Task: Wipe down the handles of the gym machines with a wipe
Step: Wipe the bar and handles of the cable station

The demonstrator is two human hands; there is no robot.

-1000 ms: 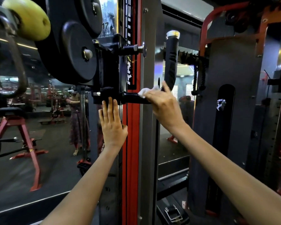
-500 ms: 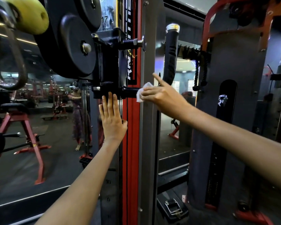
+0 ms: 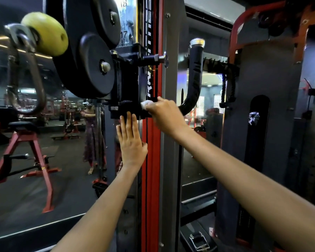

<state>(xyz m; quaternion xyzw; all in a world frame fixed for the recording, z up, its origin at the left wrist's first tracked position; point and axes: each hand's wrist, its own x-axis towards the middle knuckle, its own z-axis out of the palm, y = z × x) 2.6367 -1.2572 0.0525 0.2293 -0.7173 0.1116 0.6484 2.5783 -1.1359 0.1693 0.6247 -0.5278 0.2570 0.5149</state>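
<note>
You worked in a dim gym hall, your forearms the brightest surfaces in the frame, lit from your side. Thin ceiling light strips (image 3: 0,40) streaked the upper left, mirrored in dark glass. A pale glow showed through the opening at centre right, behind the black handle (image 3: 195,79), whose chrome cap caught a sharp glint. Motion blur softened the yellow-green ball (image 3: 45,33) and the red bench frame (image 3: 35,151) at left. Wide-angle distortion bowed the uprights toward the frame edges.
</note>
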